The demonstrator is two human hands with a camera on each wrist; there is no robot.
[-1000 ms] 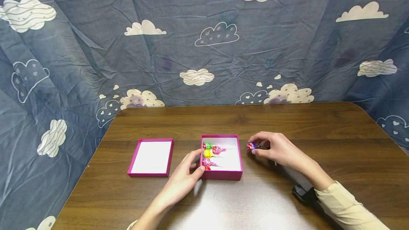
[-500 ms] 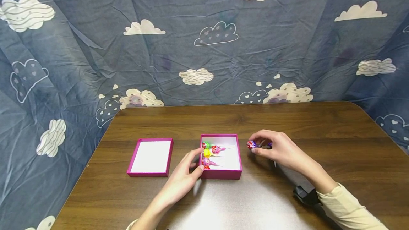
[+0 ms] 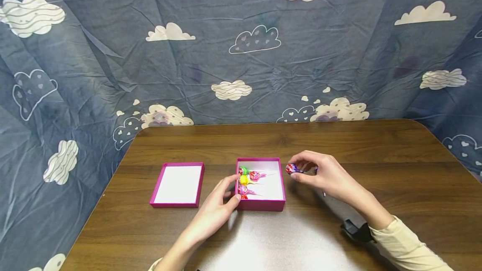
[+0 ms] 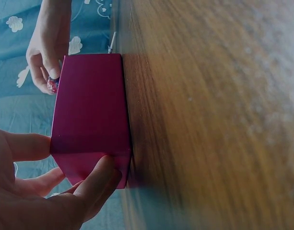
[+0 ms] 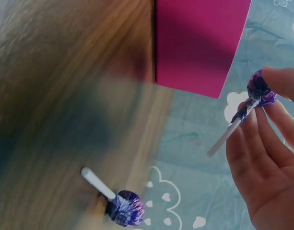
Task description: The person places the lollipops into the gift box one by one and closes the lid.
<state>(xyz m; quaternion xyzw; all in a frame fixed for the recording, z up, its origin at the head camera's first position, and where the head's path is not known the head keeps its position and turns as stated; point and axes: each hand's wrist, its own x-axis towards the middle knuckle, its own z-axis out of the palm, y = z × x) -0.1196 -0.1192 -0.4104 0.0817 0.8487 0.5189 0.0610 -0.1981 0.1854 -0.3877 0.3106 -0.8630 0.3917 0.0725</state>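
My left hand [image 3: 216,204] holds a magenta box [image 3: 261,206] at its left side, thumb near the front corner and fingers along the wall. Inside lie several wrapped lollipops, among them a green one [image 3: 243,171], a yellow one [image 3: 244,180] and a pink one [image 3: 255,175], heads toward the left wall. Right of the box, my right hand [image 3: 327,175] pinches a purple-and-red lollipop [image 5: 259,88] by its head, raised above the table, its white stick slanting down. Another purple lollipop [image 5: 127,209] lies on the table, mostly hidden behind the right hand in the head view.
A magenta lid [image 3: 178,184] with a white inside lies left of the box. The wooden table [image 3: 211,141] ends at a dark cloth [image 3: 211,66] with cloud prints. A black strap [image 3: 357,231] sits at the right wrist.
My right hand has lifted the purple-and-red lollipop slightly and moved it left toward the box. The second purple lollipop has stayed on the table. My left hand and the box have hardly moved.
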